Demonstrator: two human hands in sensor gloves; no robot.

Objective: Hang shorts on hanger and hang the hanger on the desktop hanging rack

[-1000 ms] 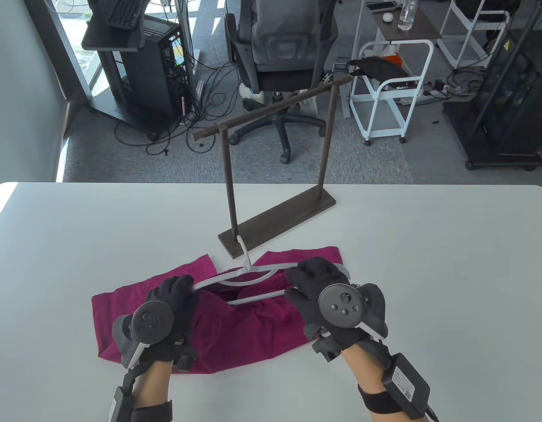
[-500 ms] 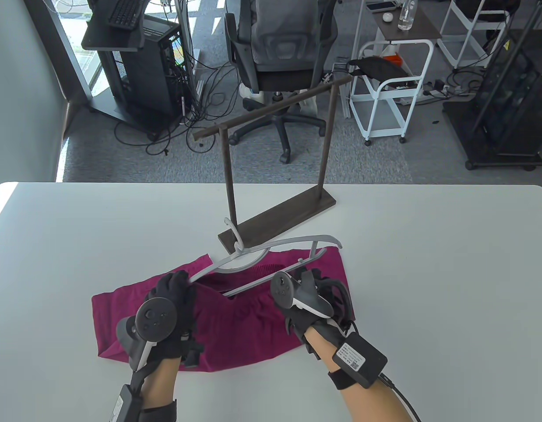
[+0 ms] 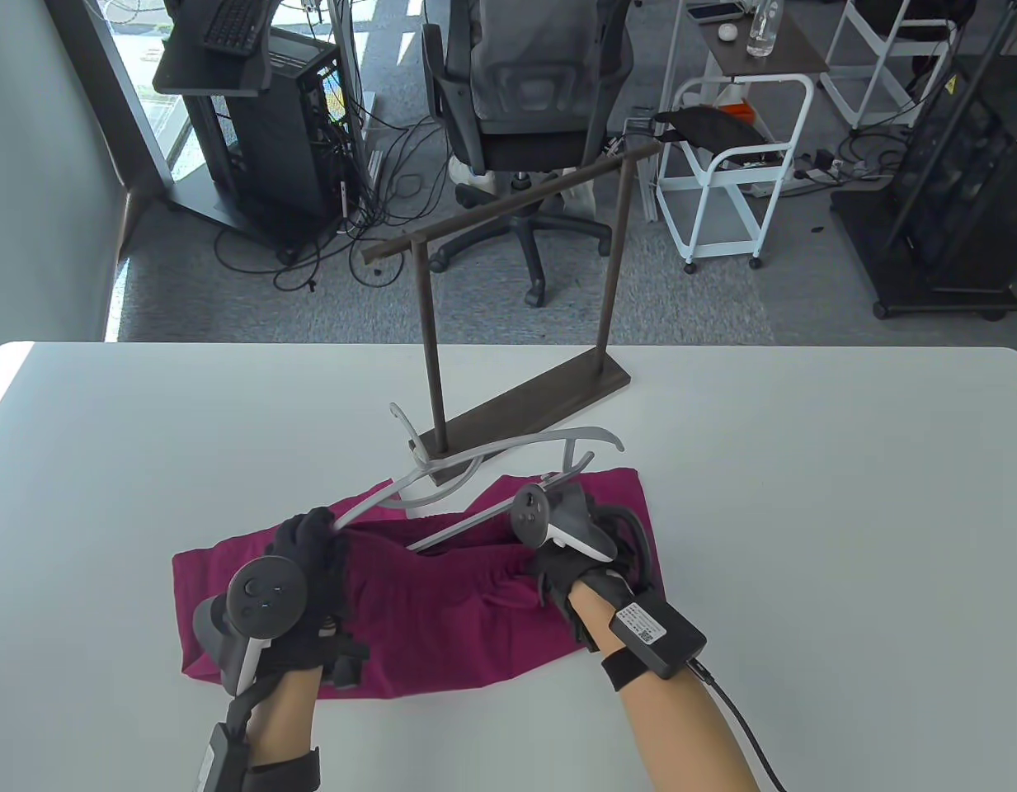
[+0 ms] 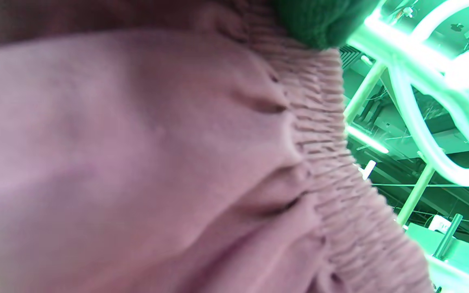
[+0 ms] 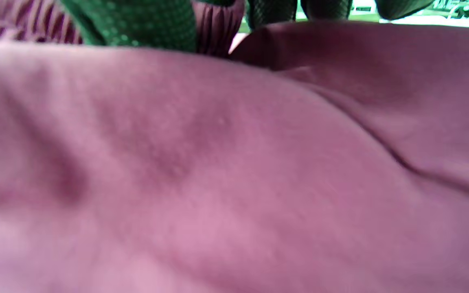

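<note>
Before the rack (image 3: 516, 305), on the white surface (image 3: 805, 495), we log the following. Item: magenta shorts (image 3: 442, 602), lying flat just in front of the rack's base, waistband toward the rack. Item: pale grey hanger (image 3: 475, 470), raised and tilted above the waistband, its hook close by the rack's left post, its right end free. Item: our left hand (image 3: 306, 569), grip closed around the hanger's left arm, resting over the shorts. Item: our right hand (image 3: 570, 553), turned on edge at the waistband's right part; its fingers (image 5: 136, 20) press into the fabric, but we cannot tell whether the grip is closed on cloth.

Step in hand, as we judge it: opening the waistband so the hanger can enter. Nothing hangs on the rack yet.

Next move calls for: lifting the waistband edge with our right hand, sliding the hanger's free end inside, then seating both ends before carrying the hook to the rack's bar.
</note>
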